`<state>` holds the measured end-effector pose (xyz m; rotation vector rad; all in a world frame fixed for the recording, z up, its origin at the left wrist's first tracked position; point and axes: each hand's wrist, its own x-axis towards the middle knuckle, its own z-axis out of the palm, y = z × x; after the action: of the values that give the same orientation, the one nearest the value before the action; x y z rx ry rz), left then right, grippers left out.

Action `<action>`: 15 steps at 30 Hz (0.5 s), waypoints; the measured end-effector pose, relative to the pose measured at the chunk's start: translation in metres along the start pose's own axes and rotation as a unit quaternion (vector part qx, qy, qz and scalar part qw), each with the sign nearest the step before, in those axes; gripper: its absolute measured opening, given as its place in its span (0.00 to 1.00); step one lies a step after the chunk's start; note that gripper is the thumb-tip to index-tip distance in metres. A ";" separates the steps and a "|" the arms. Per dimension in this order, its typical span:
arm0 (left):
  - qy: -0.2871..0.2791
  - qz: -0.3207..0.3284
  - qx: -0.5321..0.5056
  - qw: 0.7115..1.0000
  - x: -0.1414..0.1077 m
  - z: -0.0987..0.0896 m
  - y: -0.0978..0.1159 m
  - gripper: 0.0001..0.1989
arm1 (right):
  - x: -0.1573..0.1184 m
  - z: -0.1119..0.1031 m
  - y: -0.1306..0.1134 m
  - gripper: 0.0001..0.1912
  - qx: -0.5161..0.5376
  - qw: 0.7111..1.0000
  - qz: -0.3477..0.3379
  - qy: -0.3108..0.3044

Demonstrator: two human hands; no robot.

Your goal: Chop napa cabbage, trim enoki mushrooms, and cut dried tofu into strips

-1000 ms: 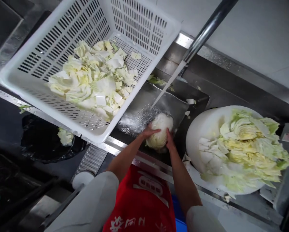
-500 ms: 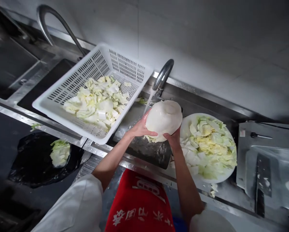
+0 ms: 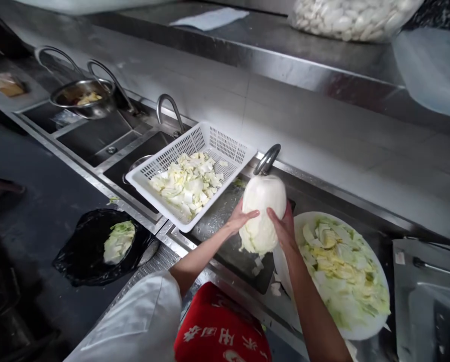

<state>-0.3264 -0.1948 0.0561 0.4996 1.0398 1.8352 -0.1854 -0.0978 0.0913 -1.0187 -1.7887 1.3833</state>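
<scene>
A pale cabbage (image 3: pixel 263 211) is held up between both my hands, above a dark, wet board (image 3: pixel 225 213) set over the sink. My left hand (image 3: pixel 241 217) grips its left side, thumb across the front. On the other side, my right hand (image 3: pixel 283 223) grips it, thumb also on the front. The faucet (image 3: pixel 269 157) is just behind the cabbage, its spout end hidden by it. To the left stands a white perforated basket (image 3: pixel 145 193) with cut cabbage pieces (image 3: pixel 191 183). At the right, a large white plate (image 3: pixel 281 264) holds cut cabbage leaves (image 3: pixel 341 266).
A black bag-lined bin (image 3: pixel 80 251) with a cabbage leaf inside sits on the floor at left. Farther left, a steel bowl (image 3: pixel 100 105) rests over the sinks. A steel shelf (image 3: pixel 270 58) runs overhead. A grey machine (image 3: pixel 423 296) stands at far right.
The cabbage has been turned in my hands from its round base end to a more upright pose. My view has tilted up, bringing the shelf and the steel bowl into sight.
</scene>
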 end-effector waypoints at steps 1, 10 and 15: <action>0.036 -0.029 -0.040 0.998 -0.006 -0.005 -0.006 0.53 | 0.001 0.006 -0.005 0.53 -0.028 0.999 -0.002 -0.032; 0.135 0.071 -0.156 0.976 0.012 -0.093 0.099 0.43 | 0.086 0.114 -0.085 0.49 -0.034 0.972 -0.081 -0.218; 0.171 0.059 -0.079 0.980 0.098 -0.145 0.166 0.43 | 0.097 0.182 -0.027 0.42 -0.061 0.995 0.045 -0.064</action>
<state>-0.5630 -0.2073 0.1032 0.1544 1.0958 2.1398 -0.3934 -0.1018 0.0784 -1.1083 -1.9619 1.4371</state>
